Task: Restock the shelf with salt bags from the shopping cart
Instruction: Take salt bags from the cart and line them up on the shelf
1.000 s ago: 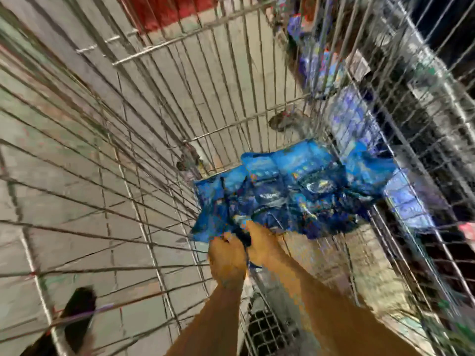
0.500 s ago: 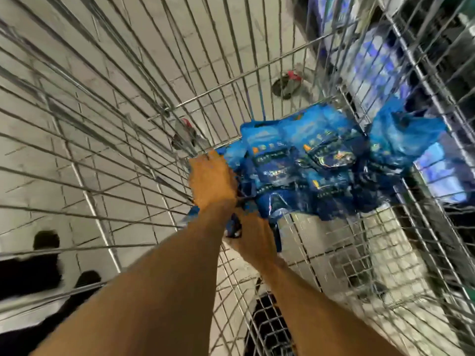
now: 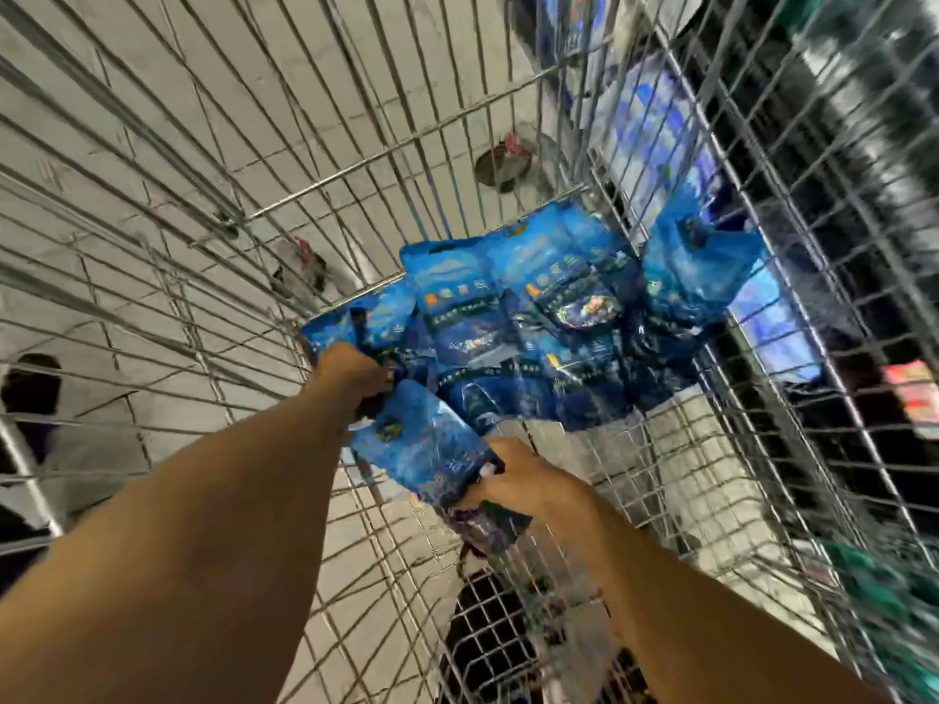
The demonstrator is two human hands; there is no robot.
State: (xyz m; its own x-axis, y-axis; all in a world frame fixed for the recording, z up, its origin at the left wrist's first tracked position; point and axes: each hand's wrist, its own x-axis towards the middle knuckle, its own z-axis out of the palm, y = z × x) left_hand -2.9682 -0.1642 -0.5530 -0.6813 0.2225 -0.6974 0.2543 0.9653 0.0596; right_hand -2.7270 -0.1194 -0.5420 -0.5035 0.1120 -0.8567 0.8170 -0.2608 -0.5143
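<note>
a: two hands in the shopping cart (image 3: pixel 660 449). right hand (image 3: pixel 513 482) fingers clamp a salt bag (image 3: pixel 427 449); left hand (image 3: pixel 350 370) fingers grip the pile (image 3: pixel 533 327) just beyond.
b: lift clear of the wires, support underneath.

hands: left (image 3: pixel 350 370), right (image 3: pixel 513 475) grip salt bag (image 3: pixel 421 449) | pile (image 3: pixel 533 322) in cart (image 3: pixel 406 160)

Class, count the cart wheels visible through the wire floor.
2: one wheel left of the salt bags, another wheel beyond them; others may be hidden.
</note>
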